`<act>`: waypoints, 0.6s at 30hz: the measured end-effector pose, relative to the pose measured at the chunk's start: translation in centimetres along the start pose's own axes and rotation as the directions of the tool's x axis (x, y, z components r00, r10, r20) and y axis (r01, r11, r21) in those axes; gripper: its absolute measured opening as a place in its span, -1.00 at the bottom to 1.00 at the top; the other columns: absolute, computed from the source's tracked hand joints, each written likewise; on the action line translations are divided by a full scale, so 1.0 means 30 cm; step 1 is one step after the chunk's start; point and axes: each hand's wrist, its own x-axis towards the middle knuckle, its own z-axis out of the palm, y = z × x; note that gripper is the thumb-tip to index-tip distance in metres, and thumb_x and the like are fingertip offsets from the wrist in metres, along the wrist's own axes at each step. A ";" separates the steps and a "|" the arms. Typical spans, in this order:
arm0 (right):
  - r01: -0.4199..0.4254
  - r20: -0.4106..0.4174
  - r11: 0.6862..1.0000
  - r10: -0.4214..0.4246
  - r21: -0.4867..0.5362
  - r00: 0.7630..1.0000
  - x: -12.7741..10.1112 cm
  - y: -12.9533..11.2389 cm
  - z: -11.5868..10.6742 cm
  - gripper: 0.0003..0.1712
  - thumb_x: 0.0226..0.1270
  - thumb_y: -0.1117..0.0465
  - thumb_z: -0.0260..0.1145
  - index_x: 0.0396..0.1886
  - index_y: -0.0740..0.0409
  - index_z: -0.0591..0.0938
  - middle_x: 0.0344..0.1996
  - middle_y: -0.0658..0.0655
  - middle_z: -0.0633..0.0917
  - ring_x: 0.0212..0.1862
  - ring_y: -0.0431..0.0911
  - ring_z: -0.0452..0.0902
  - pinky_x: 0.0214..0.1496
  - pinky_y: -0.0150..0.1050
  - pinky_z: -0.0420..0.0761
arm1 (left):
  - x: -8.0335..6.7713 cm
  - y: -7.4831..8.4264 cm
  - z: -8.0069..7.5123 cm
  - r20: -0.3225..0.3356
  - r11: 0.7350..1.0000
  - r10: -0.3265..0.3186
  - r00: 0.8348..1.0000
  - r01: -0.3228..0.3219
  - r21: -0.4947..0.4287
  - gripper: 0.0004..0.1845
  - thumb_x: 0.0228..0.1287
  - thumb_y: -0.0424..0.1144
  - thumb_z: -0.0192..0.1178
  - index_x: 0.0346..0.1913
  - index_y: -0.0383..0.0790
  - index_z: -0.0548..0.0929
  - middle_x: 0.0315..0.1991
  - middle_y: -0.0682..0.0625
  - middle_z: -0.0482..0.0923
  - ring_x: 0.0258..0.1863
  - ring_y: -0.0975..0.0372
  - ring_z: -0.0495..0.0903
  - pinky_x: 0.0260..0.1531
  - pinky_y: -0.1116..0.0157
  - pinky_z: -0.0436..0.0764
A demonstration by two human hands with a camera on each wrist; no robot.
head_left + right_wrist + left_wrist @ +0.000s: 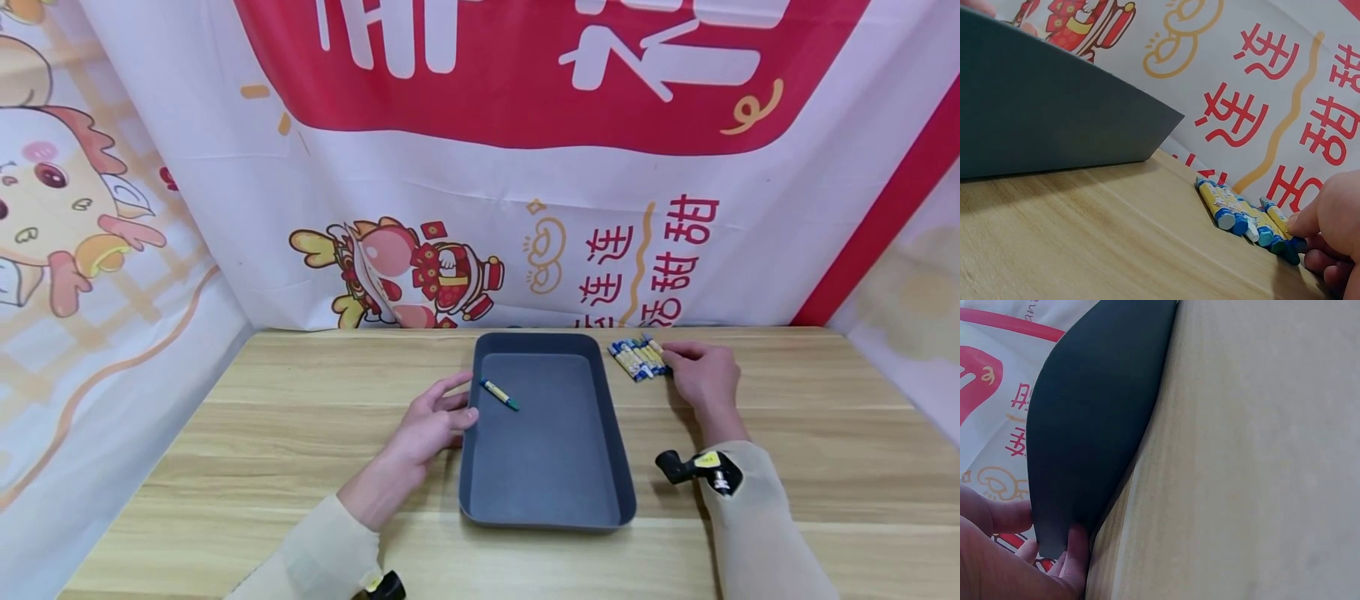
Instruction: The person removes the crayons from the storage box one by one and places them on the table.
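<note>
A dark grey rectangular tray stands on the wooden table. At its left wall my left hand grips the rim, thumb over the edge and fingers along the outside. One crayon with a yellow wrapper and green tip lies inside, near the left wall. To the right of the tray, several crayons with yellow and blue wrappers lie side by side. My right hand pinches a crayon at the right end of that row between thumb and fingers. Part of this crayon is hidden behind the fingers.
A printed white and red cloth hangs right behind the table's back edge. Another patterned cloth hangs on the left side. Wood tabletop extends to both sides of the tray.
</note>
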 end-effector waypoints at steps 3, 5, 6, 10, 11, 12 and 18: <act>0.007 0.004 1.000 -0.006 -0.027 1.000 0.003 0.002 0.002 -0.59 0.62 0.06 0.24 0.30 0.09 0.71 0.31 0.29 0.70 0.46 0.23 0.46 0.50 0.17 0.37 | 0.002 -0.004 0.001 0.000 1.000 0.002 1.000 -0.002 0.001 -0.38 0.51 -0.37 0.22 0.56 0.06 0.45 0.50 -0.24 0.48 0.24 0.01 0.68 0.16 0.06 0.65; 0.007 0.005 0.999 -0.006 -0.040 1.000 0.003 0.003 0.004 -0.57 0.64 0.05 0.21 0.32 0.10 0.70 0.32 0.31 0.69 0.45 0.24 0.46 0.49 0.18 0.38 | 0.003 -0.006 0.000 0.000 1.000 0.007 1.000 -0.007 0.001 -0.37 0.51 -0.38 0.22 0.56 0.05 0.45 0.50 -0.24 0.48 0.22 0.03 0.69 0.15 0.08 0.66; 0.007 0.006 0.999 -0.006 -0.046 1.000 0.004 0.003 0.004 -0.56 0.65 0.03 0.19 0.33 0.11 0.69 0.33 0.31 0.68 0.45 0.25 0.46 0.48 0.19 0.38 | 0.004 -0.007 0.000 0.001 1.000 0.011 1.000 -0.011 0.000 -0.37 0.50 -0.39 0.22 0.56 0.03 0.45 0.49 -0.25 0.49 0.21 0.03 0.69 0.14 0.08 0.67; 0.002 0.011 0.999 -0.001 -0.054 1.000 0.005 0.001 0.003 -0.54 0.67 0.02 0.17 0.34 0.12 0.68 0.34 0.33 0.66 0.43 0.27 0.46 0.46 0.21 0.39 | 0.005 -0.010 0.000 -0.001 1.000 0.017 1.000 -0.017 -0.003 -0.37 0.49 -0.40 0.22 0.56 0.02 0.45 0.48 -0.25 0.50 0.19 0.04 0.70 0.12 0.10 0.68; 0.000 0.011 0.998 0.000 -0.056 1.000 0.005 -0.001 0.003 -0.54 0.67 0.02 0.17 0.34 0.12 0.68 0.34 0.34 0.66 0.43 0.27 0.46 0.46 0.21 0.39 | 0.004 -0.009 0.000 -0.002 1.000 0.017 1.000 -0.017 -0.003 -0.37 0.49 -0.40 0.22 0.56 0.02 0.45 0.48 -0.25 0.50 0.19 0.04 0.70 0.13 0.10 0.68; -0.002 0.012 0.998 0.002 -0.057 1.000 0.005 -0.001 0.004 -0.54 0.67 0.02 0.17 0.35 0.12 0.67 0.34 0.34 0.66 0.42 0.27 0.46 0.46 0.21 0.40 | 0.004 -0.010 0.000 -0.001 1.000 0.017 1.000 -0.017 -0.003 -0.37 0.49 -0.40 0.22 0.56 0.02 0.45 0.48 -0.25 0.50 0.19 0.04 0.70 0.13 0.09 0.68; -0.029 0.021 0.998 0.030 -0.064 0.999 0.002 -0.003 0.007 -0.53 0.68 0.01 0.15 0.38 0.10 0.65 0.37 0.33 0.64 0.43 0.26 0.45 0.46 0.22 0.40 | 0.001 -0.008 0.001 0.004 1.000 0.013 1.000 -0.013 -0.004 -0.36 0.49 -0.40 0.22 0.56 0.03 0.45 0.50 -0.25 0.48 0.22 0.02 0.69 0.19 0.04 0.66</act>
